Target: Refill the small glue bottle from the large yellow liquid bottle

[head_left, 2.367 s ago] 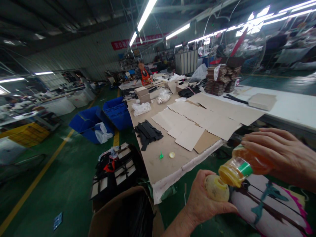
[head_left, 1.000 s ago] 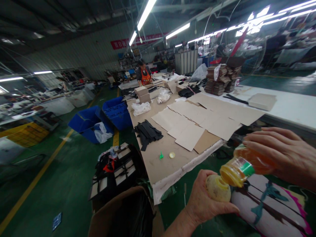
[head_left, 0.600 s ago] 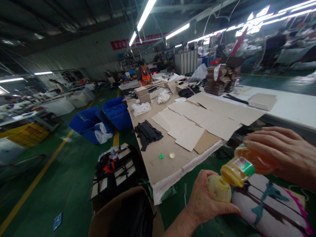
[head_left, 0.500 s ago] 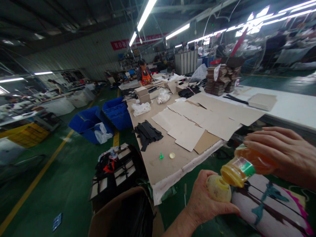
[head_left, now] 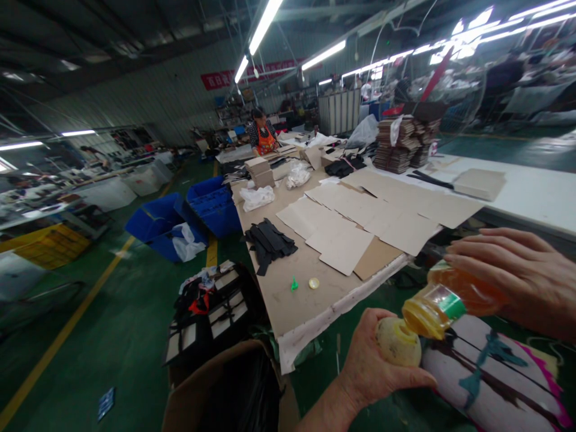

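Observation:
My left hand is wrapped round a pale yellow, round-topped container at the lower right. Above it, my right hand grips a tilted clear bottle of orange-yellow liquid with a green and white label. The bottle's mouth points down to the left and meets the container's opening. A green nozzle-like piece and a small round yellow cap lie on the near part of the table.
Cardboard sheets and black strips lie on the table. Blue bins and an open carton stand left of it. A person in an orange apron is at the far end. Patterned fabric shows below my hands.

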`<state>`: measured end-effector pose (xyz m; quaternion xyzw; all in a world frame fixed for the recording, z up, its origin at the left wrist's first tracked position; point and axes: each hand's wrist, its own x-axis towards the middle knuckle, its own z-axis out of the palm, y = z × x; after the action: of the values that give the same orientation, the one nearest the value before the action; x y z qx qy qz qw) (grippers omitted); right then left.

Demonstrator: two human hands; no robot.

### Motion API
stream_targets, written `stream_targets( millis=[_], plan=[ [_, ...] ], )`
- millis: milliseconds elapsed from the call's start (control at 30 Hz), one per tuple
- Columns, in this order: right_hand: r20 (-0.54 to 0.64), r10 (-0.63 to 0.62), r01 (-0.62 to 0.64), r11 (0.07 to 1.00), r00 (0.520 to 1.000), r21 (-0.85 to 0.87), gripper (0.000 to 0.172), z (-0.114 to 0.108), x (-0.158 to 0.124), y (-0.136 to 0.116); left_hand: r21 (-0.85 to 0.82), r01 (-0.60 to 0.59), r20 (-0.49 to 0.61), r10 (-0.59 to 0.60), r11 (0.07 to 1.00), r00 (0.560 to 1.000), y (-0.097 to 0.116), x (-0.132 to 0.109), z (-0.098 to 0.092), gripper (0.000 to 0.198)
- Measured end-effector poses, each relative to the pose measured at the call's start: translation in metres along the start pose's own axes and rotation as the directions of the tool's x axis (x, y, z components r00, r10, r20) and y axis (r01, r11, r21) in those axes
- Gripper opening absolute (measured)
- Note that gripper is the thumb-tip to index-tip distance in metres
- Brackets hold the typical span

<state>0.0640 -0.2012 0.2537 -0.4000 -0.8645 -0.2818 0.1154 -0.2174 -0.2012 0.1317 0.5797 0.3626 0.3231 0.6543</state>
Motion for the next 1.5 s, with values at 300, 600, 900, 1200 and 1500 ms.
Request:
stream_targets(
  millis=[300,600,900,1200,1500],
  plan=[
    [-0.005,-0.013,0.013,1.000,1.000,-0.004,0.031,0.002,-0.001,0.001,-0.086,0.002,0.028,0.000,0.996,1.000,0.003,0.001,0.000,0.086],
    [0.007,0.002,-0.002,1.000,1.000,0.005,0.031,0.003,0.003,0.001,-0.015,-0.010,0.016,0.010,1.000,1.000,-0.002,0.001,-0.005,0.088],
    [0.026,-0.005,0.006,1.000,1.000,-0.008,0.033,0.006,-0.002,0.006,-0.020,-0.025,0.009,0.025,0.999,1.000,-0.001,0.002,-0.005,0.086],
    [-0.011,-0.021,0.021,1.000,1.000,-0.008,0.033,-0.004,0.007,0.002,-0.050,-0.014,0.020,0.015,0.999,1.000,0.000,0.002,-0.003,0.086],
    [-0.007,-0.007,0.007,1.000,1.000,-0.003,0.032,-0.002,0.004,0.003,-0.052,-0.013,0.033,0.015,0.999,0.999,0.000,0.001,-0.003,0.086]
  ],
)
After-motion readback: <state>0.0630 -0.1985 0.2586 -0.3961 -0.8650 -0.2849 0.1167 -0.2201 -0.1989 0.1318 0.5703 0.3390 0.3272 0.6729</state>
